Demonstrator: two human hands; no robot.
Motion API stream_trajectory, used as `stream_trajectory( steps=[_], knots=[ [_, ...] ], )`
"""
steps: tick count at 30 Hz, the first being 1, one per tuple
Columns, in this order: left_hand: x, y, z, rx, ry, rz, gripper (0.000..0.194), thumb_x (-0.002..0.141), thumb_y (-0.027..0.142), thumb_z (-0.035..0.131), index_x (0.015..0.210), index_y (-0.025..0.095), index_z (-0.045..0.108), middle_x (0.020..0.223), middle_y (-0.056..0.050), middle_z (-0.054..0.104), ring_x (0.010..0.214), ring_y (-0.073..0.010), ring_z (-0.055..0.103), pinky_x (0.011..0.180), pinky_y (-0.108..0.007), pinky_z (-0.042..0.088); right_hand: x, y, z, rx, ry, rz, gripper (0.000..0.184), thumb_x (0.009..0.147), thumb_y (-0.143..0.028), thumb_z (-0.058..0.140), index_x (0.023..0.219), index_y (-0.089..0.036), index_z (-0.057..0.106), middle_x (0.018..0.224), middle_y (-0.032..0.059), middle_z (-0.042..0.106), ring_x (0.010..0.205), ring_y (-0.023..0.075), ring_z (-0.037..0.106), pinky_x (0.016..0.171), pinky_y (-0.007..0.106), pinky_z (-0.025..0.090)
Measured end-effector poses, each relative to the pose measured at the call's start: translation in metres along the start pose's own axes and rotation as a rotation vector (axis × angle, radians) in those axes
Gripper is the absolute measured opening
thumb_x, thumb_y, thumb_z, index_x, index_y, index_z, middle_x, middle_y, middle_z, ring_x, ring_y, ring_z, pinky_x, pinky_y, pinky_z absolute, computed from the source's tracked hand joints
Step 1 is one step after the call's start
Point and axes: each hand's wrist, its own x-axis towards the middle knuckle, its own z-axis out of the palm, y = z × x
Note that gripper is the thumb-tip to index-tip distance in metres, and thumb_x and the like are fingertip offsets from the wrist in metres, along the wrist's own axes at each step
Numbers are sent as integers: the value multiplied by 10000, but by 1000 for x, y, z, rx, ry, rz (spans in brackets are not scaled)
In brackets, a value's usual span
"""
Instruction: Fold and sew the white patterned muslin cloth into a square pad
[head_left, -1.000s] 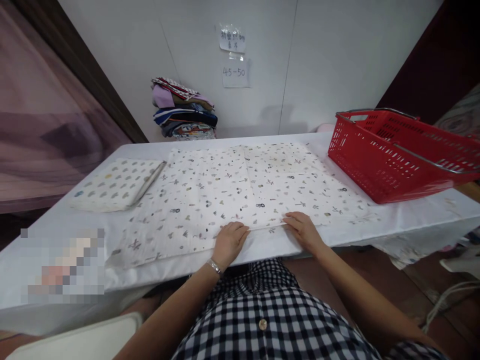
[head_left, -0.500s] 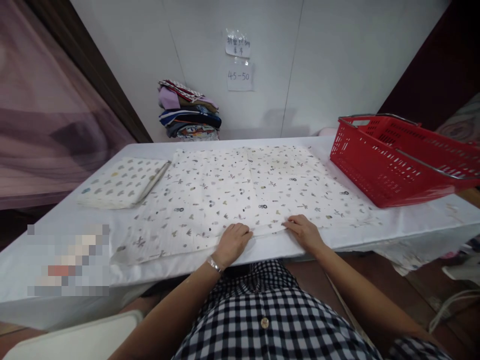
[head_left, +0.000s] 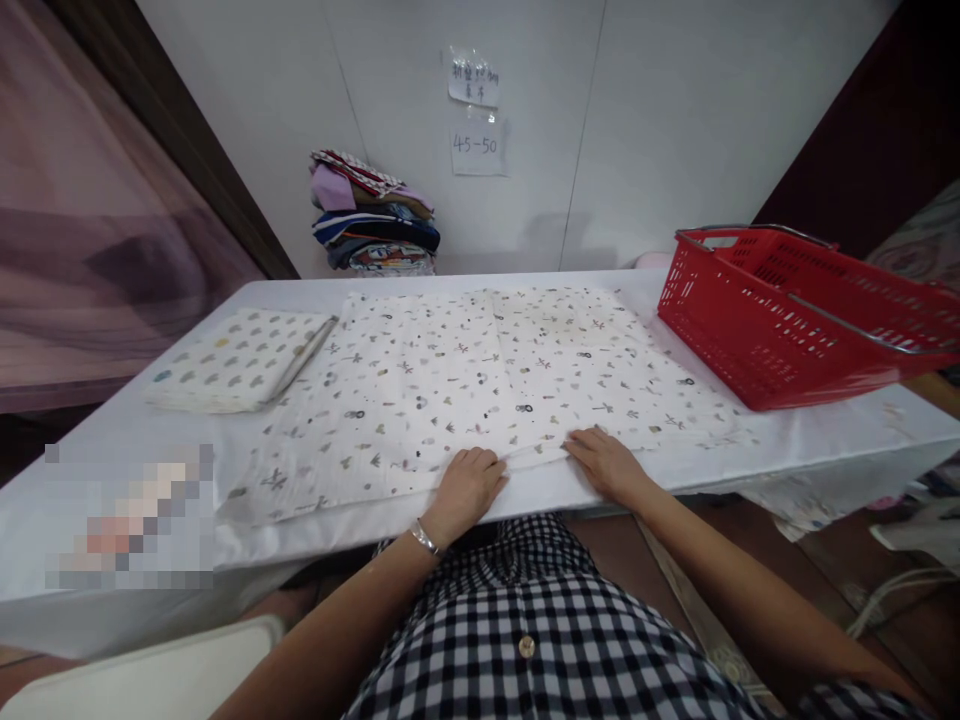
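A large white cloth (head_left: 450, 380) printed with small grey and tan motifs lies spread across the table, with faint creases. My left hand (head_left: 471, 488) has its fingers curled over the cloth's near edge, gripping it. To its right, my right hand (head_left: 606, 463) holds the same edge, its fingers close together and its thumb mostly hidden. Between the two hands the edge is slightly bunched. A folded cloth (head_left: 247, 360) with grey cloud-like shapes rests at the left, beside the spread one.
A red plastic basket (head_left: 795, 330) stands tilted on the table's right side. Behind the white-covered table (head_left: 247, 545) rises a stack of folded fabrics (head_left: 375, 220). Paper notes (head_left: 478, 148) hang on the wall. A blurred patch covers something at the table's left front.
My right hand has shifted slightly left along the edge, and its fingers lie flatter. My left hand stays at the edge. The view has tilted a little.
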Motion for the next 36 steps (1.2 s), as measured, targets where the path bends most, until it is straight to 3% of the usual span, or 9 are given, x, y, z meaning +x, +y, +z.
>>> stream_trajectory(
  steps=[3,7,10,14,19,23,26,30,36],
  knots=[
    [3,0,-3,41,-34,34,159,891,220,432,868,177,583,839,-48,561,801,-192,482,710,-352,362,6,-2,-10,-46,-51,-26,240,885,-173,431,1048,-192,605,1164,87,540,1004,232,455,797,348,368],
    [13,0,-7,127,-85,99,202,867,110,397,765,156,565,781,-60,549,736,-187,478,691,-357,355,20,-6,-20,-128,-143,-103,181,887,-172,441,841,-153,614,919,87,576,854,211,463,702,326,323],
    [19,-1,-16,127,-80,73,177,841,101,424,740,152,560,758,-63,546,727,-186,485,696,-358,359,26,-5,-23,-154,-173,-157,187,880,-159,451,768,-142,601,813,77,561,780,197,448,661,319,287],
    [14,1,-23,72,-3,9,134,850,153,430,823,165,561,797,-55,545,763,-192,485,717,-357,367,20,-2,-26,-98,-130,-118,187,888,-158,430,833,-157,609,813,62,563,773,184,439,667,310,269],
    [-1,6,-14,21,-81,17,106,838,147,453,826,165,557,819,-46,548,785,-194,480,730,-349,381,8,-10,-25,-35,-171,-40,163,836,-104,445,832,-156,600,860,61,568,822,187,446,726,318,284],
    [-2,8,-12,-30,-74,-13,96,843,163,463,876,166,554,844,-47,547,810,-198,473,743,-350,387,14,-31,-23,51,-128,-9,197,816,-152,500,997,-168,577,981,70,565,899,203,447,759,324,306],
    [-2,9,-14,-76,-43,-63,91,837,172,482,901,176,547,860,-36,548,827,-192,470,757,-341,385,27,-51,-16,108,-69,-28,209,831,-205,515,1033,-180,563,988,67,567,897,203,455,748,320,325],
    [-3,12,-16,-106,-32,-134,57,829,181,496,870,187,535,863,-22,550,835,-180,472,761,-326,376,41,-69,7,143,48,-51,191,809,-122,504,972,-174,588,917,65,582,833,194,479,711,309,353],
    [-12,18,-9,-74,-37,-161,86,837,219,486,914,198,520,911,-17,548,870,-178,458,766,-332,359,42,-68,39,200,196,-171,259,803,-64,430,967,-163,605,842,68,590,758,181,512,667,295,412]
  ],
)
